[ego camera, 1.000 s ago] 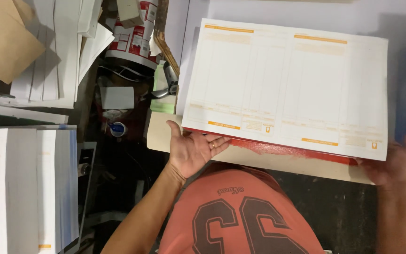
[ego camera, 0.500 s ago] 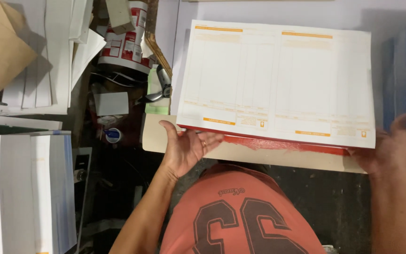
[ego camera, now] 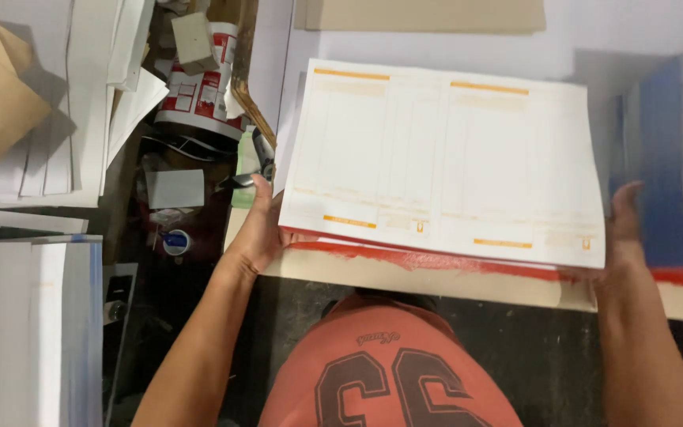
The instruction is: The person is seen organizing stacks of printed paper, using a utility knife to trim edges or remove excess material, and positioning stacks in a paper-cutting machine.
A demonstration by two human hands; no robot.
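The left hand (ego camera: 261, 229) now lies edge-on against the left side of the thick stack of cream printed sheets with orange header bars (ego camera: 444, 162), fingers straight and pressed flat to the paper; half a second ago that palm was turned up and spread beneath the near left corner. The right hand (ego camera: 624, 225) has likewise risen from a loose curl at the near right corner to stand upright and open against the stack's right side. Neither hand grips anything; both are flattened as paddles, squeezing the pile between them. The stack itself has shifted a little away from the body and sits squarer than before, resting on the pale worktop (ego camera: 452, 277), whose near edge is smeared with red paint. Judging by this, the sheets are being jogged into alignment rather than lifted. To the left, beyond the worktop, a red and white paint tin (ego camera: 199, 95) stands among loose white paper strips (ego camera: 81, 87), and a tall pile of white sheets (ego camera: 17, 332) fills the lower left. A blue-edged paper stack (ego camera: 673, 158) stands just right of the right hand
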